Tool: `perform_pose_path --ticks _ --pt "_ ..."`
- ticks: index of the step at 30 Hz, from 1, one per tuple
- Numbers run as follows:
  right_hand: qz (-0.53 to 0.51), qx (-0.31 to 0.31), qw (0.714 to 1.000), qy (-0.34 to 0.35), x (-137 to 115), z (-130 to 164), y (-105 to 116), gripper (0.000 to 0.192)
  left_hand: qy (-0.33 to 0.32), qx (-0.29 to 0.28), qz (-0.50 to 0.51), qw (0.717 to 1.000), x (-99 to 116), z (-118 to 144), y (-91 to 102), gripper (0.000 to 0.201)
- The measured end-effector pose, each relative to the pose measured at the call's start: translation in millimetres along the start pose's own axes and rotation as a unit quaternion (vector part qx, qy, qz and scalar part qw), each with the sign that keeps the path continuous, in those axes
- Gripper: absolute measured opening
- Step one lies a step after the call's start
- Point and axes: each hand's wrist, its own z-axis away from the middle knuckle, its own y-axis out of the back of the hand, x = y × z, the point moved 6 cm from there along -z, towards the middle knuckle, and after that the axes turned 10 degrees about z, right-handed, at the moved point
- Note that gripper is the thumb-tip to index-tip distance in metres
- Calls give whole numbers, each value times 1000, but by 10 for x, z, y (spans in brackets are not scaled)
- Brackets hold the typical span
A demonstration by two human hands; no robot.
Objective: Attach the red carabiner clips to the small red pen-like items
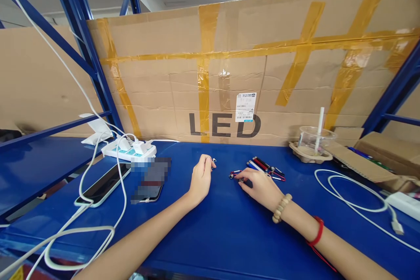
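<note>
My left hand [201, 180] is closed in a pinch above the blue tabletop. A tiny silvery piece [214, 161] shows at its fingertips, too small to name. To the right, my right hand [260, 189] rests low with curled fingers, its thumb and forefinger close together; what lies between them is hidden. Just past those fingertips is a small part with red wire [232, 175]. Behind the right hand lies a group of slim black, blue and white pieces [259, 164] with red wires, partly covered by the hand.
Two phones [105, 186] [152, 179] and a white power strip [129, 152] with looping cables stand left. On the right are a plastic cup with straw [316, 138] in a carton holder, a coiled white cable [348, 203] and an open cardboard box [380, 153]. Taped cardboard [157, 92] walls the back.
</note>
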Motion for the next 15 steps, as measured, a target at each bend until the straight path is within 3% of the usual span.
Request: perform_pose_path --ticks 3,9,15 --pt "2 -9 1000 1 3 -6 -8 24 -14 -44 -5 999 47 10 -47 33" --pt "19 -28 999 7 -19 -1 -3 22 -72 -235 -69 967 177 152 -304 27" --pt "58 -38 996 64 -70 6 -60 30 -100 -271 -123 949 172 194 -343 29"
